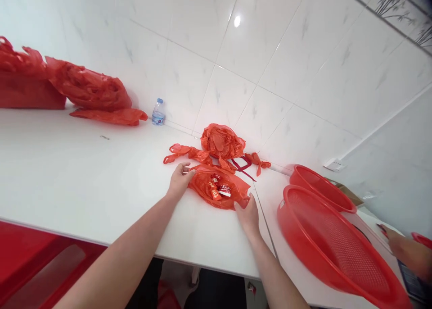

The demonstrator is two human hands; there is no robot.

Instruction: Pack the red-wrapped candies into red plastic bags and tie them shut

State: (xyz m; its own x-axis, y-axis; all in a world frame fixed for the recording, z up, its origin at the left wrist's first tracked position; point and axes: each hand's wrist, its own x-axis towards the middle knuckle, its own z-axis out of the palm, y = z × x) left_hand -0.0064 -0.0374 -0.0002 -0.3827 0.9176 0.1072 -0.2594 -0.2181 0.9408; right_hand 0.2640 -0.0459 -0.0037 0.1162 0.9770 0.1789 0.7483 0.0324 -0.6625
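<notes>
Your forearms (135, 241) lie nearest, both reaching to the open red bag (200, 183), taken as reference for every position below. White tiled wall (189, 70): behind the open red bag. White table (101, 178): beneath it. Red mesh basket (340, 250): to its right, tilted; second red basket (340, 198) beyond, further back on that side. Bulging red bags (91, 86): well apart, to its left and rear. Bundle of red bags (219, 142): just behind it. The open red bag itself lies on the table between your hands, mouth spread. Your right hand (249, 216) pinches its right rim, thumb and fingers closed on the film. Your left hand (179, 182) is part-curled at its left rim, thumb against it; whether it grips, you cannot tell. Water bottle (158, 113): upright, left and behind. Wrapped packets (215, 192): inside the open red bag
</notes>
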